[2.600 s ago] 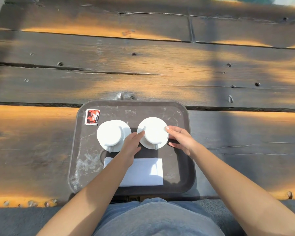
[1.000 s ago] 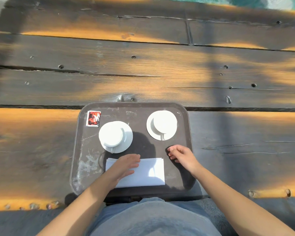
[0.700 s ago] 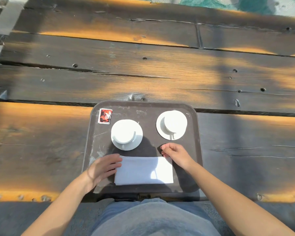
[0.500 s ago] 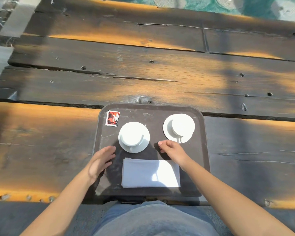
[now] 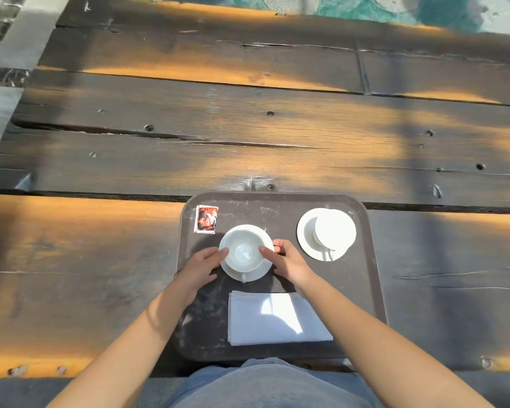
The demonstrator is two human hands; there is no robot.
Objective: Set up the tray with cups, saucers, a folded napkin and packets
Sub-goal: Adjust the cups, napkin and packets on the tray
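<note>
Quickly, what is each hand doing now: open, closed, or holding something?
Left hand: fingers on the left side of the left cup, gripping it.
Right hand: fingers on the same cup's right side, gripping it.

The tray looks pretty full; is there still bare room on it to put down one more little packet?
Yes. The tray is bare along its far edge between the red packet and the right cup, and on the near left beside the napkin. It is crowded around the left cup, where the left hand and right hand touch its sides.
</note>
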